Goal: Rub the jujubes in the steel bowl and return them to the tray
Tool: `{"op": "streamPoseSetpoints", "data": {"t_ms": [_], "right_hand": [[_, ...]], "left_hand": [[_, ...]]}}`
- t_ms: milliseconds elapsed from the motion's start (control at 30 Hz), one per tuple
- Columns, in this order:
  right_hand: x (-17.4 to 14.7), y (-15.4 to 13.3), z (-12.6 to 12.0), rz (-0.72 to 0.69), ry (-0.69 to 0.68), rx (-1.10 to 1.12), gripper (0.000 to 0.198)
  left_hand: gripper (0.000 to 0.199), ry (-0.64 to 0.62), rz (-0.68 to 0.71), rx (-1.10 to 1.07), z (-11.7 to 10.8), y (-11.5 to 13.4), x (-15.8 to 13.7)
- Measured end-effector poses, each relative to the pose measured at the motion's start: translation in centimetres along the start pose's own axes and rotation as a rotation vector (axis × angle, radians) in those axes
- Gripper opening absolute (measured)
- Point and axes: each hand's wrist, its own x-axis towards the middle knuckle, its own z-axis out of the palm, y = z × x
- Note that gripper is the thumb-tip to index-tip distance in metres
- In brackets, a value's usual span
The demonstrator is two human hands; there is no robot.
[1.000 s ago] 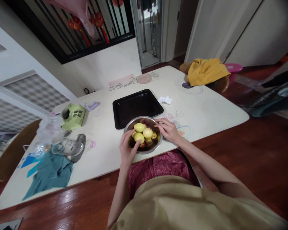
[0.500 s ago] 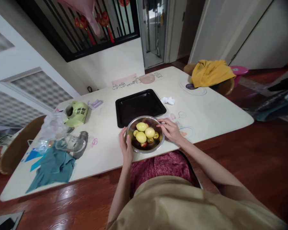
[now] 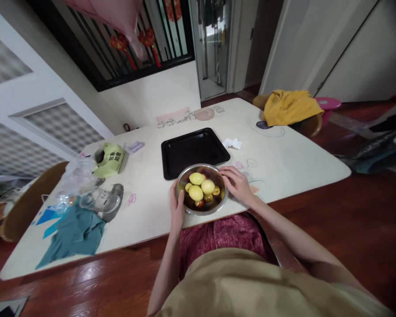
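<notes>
A shiny metal bowl stands at the front edge of the table, just before my body. In it lie several smooth yellow oval fruits, their kind unclear, with smaller yellowish and reddish-brown round ones around them. My left hand grips the bowl's left side, thumb over the rim and fingers outside. On the right rim rests my right hand, its thumb and fingers closed on the edge. A black rectangular tray lies directly behind the bowl.
White crumpled tissue lies right of the tray. Leftward are a green paper package, clear plastic bags and a teal cloth. A yellow cloth drapes over a chair at the far right corner of the white table.
The view has tilted slightly, so everything sits a little lower in the picture. Both hands stay on the bowl, and its contents look unchanged.
</notes>
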Motion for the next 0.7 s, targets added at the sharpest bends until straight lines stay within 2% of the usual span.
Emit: {"op": "streamPoseSetpoints", "data": {"t_ms": [100,167,333,467,567,700], "right_hand": [[0.1,0.1,0.2,0.195,-0.012,0.005,0.025],[0.3,0.2,0.3,0.318,-0.084,0.028,0.028],[0.9,-0.1,0.3,0.468,-0.29,0.223,0.027],[1.2,-1.1,0.1,0.795,-0.459,0.376,0.025],[1.4,-2.0,0.0,0.926,-0.476,0.413,0.018],[1.8,-2.8,0.0,0.962,-0.435,0.439,0.014]], "left_hand": [[0.053,-0.004,0.002,0.019,0.1,0.2,-0.1],[0.053,-0.008,0.007,0.026,0.2,0.3,-0.2],[0.053,-0.012,0.007,0.002,0.1,0.4,-0.2],[0.052,-0.026,0.008,0.002,0.1,0.4,-0.2],[0.053,-0.015,0.012,0.0,0.2,0.4,-0.3],[0.054,0.001,0.02,-0.002,0.3,0.4,-0.4]]}}
